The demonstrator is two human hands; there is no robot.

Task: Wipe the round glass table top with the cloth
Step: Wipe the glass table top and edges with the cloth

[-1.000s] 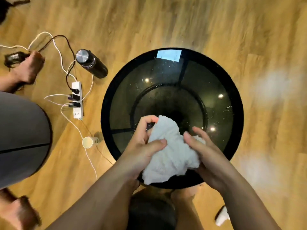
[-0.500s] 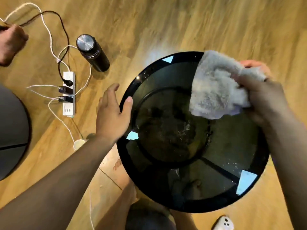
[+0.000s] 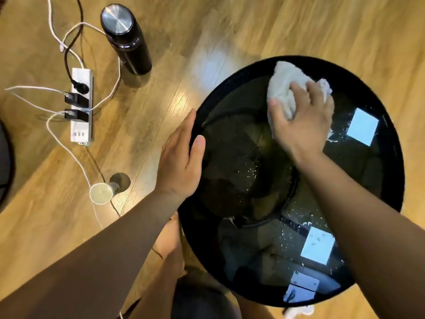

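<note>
The round black glass table top [image 3: 372,185] fills the right half of the view, speckled with white droplets and bright window reflections. My right hand [image 3: 299,125] presses a crumpled white cloth [image 3: 285,86] flat onto the far part of the glass, fingers spread over it. My left hand [image 3: 179,164] rests on the table's left rim, palm down, thumb lying on the glass, holding nothing.
On the wooden floor to the left stand a dark flask with a steel lid [image 3: 126,35], a white power strip [image 3: 81,104] with plugs and trailing cables, and a small paper cup [image 3: 102,193]. My knee and foot show under the table's near edge.
My right hand has lowered the cloth from a raised hold onto the far glass and spread over it. My left hand has settled on the left rim. The view has moved closer.
</note>
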